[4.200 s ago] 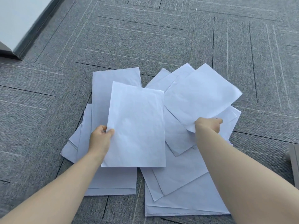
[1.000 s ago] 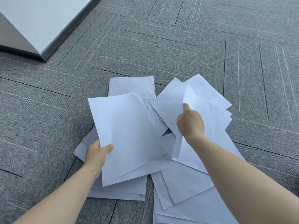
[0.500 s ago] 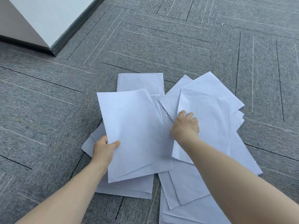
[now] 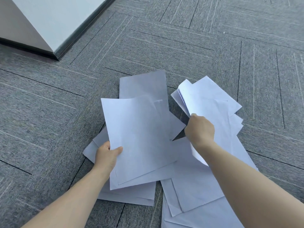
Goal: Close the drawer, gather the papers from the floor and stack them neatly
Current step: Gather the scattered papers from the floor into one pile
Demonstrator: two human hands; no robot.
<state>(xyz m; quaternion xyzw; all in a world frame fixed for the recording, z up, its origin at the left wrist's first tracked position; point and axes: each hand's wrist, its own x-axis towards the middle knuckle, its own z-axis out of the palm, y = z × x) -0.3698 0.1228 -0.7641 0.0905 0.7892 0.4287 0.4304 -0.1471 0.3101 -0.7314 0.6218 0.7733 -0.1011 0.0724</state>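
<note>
Several white paper sheets lie scattered and overlapping on the grey carpet (image 4: 164, 51). My left hand (image 4: 107, 156) pinches the lower left edge of a small held stack of sheets (image 4: 139, 137), raised a little above the pile. My right hand (image 4: 199, 129) grips the left edge of a few lifted sheets (image 4: 212, 104), which curl up off the floor. More loose sheets (image 4: 194, 186) lie under and between my forearms, and another sheet (image 4: 143, 84) sits flat behind the held stack. No drawer is in view.
A white wall corner with a dark baseboard (image 4: 56, 51) stands at the upper left. Grey carpet tiles surround the pile on every side.
My right hand has closed on the left edge of the right-hand sheets and lifted them, so they curl upward. My left hand keeps its stack, which now holds one more sheet than four seconds ago.
</note>
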